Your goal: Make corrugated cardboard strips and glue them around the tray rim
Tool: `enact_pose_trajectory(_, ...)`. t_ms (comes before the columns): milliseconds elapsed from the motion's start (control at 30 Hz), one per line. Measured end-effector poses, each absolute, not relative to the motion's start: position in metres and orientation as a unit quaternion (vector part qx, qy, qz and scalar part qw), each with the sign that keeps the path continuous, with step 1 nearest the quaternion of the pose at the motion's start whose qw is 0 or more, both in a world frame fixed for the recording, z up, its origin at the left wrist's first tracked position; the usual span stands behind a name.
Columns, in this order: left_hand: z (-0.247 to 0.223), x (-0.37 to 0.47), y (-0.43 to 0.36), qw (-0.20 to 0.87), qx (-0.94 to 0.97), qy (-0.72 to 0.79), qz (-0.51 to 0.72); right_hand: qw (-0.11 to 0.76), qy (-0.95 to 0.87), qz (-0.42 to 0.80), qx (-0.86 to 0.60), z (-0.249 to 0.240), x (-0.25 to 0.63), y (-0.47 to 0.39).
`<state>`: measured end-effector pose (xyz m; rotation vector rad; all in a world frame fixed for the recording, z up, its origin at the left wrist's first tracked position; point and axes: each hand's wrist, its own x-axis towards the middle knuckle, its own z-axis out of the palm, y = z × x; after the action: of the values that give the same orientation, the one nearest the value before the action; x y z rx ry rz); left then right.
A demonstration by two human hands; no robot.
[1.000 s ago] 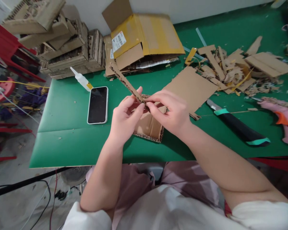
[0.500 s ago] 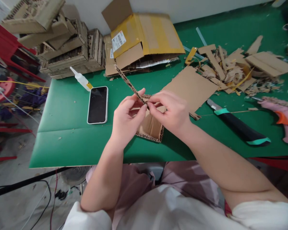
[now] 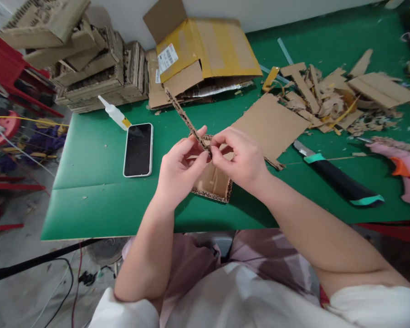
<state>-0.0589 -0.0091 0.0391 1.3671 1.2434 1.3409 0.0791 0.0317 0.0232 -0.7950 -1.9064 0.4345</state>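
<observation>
A narrow corrugated cardboard strip (image 3: pixel 184 117) slants up and left from between my fingers. My left hand (image 3: pixel 181 166) pinches it near its lower end. At that same end, the thumb and fingertips of my right hand (image 3: pixel 241 157) are closed on the strip's tip; the fingers partly hide it. Below both hands lies a small open cardboard tray (image 3: pixel 213 182) with thin corrugated walls, its far part covered by the hands. Just beyond my right hand is a flat cardboard sheet (image 3: pixel 273 125).
To the left lie a phone (image 3: pixel 138 150) and a glue bottle (image 3: pixel 114 114). A utility knife (image 3: pixel 338 177) and pink glue gun (image 3: pixel 396 164) are on the right. Cardboard scraps (image 3: pixel 328 100), a yellow-taped box (image 3: pixel 212 50) and stacked cardboard trays (image 3: pixel 89 68) fill the back of the green table (image 3: pixel 99 209).
The strip's upper end has tilted slightly to the right, and its held end has shifted a little between my fingertips. Both hands stay in nearly the same place.
</observation>
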Motion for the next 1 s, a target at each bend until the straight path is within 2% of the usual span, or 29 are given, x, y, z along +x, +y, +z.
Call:
enact_pose_trajectory(233, 0.0370, -0.0606, -0.0080, 0.395, 0.558, 0.493, 0.538, 0.511, -0.793, 0.129, -0.305, 0.0240, 0.0797, 0.0308)
enact_pose_trajectory(400, 0.0326, -0.0616, -0.0076, 0.332, 0.590, 0.503, 0.537, 0.503, -0.807, 0.079, -0.299, 0.0233, 0.0806, 0.0316)
enact_pose_trajectory(733, 0.0310, -0.0563, -0.0082, 0.219, 0.626, 0.517, 0.541, 0.486, -0.805, 0.078, -0.330, 0.0207, 0.0804, 0.0289)
enact_pose_trajectory(1000, 0.0310, -0.0544, -0.0090, 0.257, 0.616, 0.516, 0.537, 0.510, -0.787, 0.074, -0.338, 0.0180, 0.0765, 0.0293)
